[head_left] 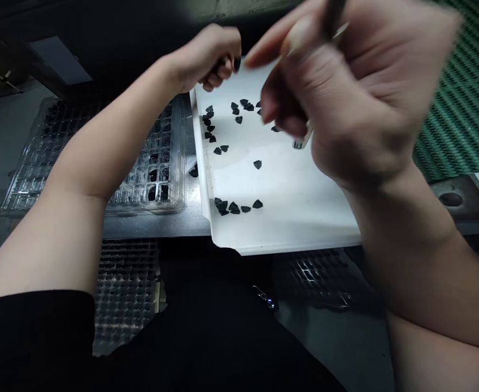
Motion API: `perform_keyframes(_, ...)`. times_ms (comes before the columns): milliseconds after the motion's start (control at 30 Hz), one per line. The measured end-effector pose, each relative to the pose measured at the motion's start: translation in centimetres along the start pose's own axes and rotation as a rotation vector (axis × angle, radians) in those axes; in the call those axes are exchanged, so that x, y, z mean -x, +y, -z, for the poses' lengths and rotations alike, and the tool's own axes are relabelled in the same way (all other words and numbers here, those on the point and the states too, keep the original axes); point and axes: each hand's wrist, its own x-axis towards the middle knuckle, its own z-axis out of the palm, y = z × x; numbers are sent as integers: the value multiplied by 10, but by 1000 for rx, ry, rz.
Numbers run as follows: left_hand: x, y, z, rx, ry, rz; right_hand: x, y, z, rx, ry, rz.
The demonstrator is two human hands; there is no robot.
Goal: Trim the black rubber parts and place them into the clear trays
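Above the far left part of a white tray (280,234), my left hand (210,57) is closed with the fingers curled. A small black piece (237,63) shows at its fingertips. Nearer the camera, my right hand (357,92) is blurred and closed around a slim tool with a dark shaft (332,19). A pale, metallic-looking end (299,144) shows below that hand; whether it belongs to the tool I cannot tell. Several small black, roughly triangular parts (257,164) lie scattered on the tray, with a cluster (221,205) at its near left corner.
A clear plastic compartment tray (178,185) holding black parts sits left of the white tray, partly behind my left forearm. One dark part (194,171) lies between them. Green ribbed matting (464,103) is at the right. Another gridded tray (127,277) is lower down.
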Motion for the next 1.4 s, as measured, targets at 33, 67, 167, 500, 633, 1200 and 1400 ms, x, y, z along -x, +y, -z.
perform_keyframes(33, 17, 1, 7, 122, 114, -34, -2, 4, 0, -16, -129, -84)
perform_keyframes(67, 36, 1, 14, 225, 214, -57, -3, 9, 0, -16, -301, -192)
perform_keyframes(167, 95, -2, 22, 317, 396, -20, -3, 28, -3, -4, -935, -544)
perform_keyframes(500, 205, -34, -32, 444, 476, 155, 9, 59, -32, -204, -1305, -886)
perform_keyframes(633, 225, -44, -50, 516, 459, 182, 7, 65, -30, -197, -1290, -926)
perform_keyframes(1200, 223, -50, -106, 980, 535, -226, -9, 72, -22, 161, -654, -830)
perform_keyframes(1400, 242, -44, -129, 1177, 592, -210, 26, 59, -32, -42, -1129, -1070)
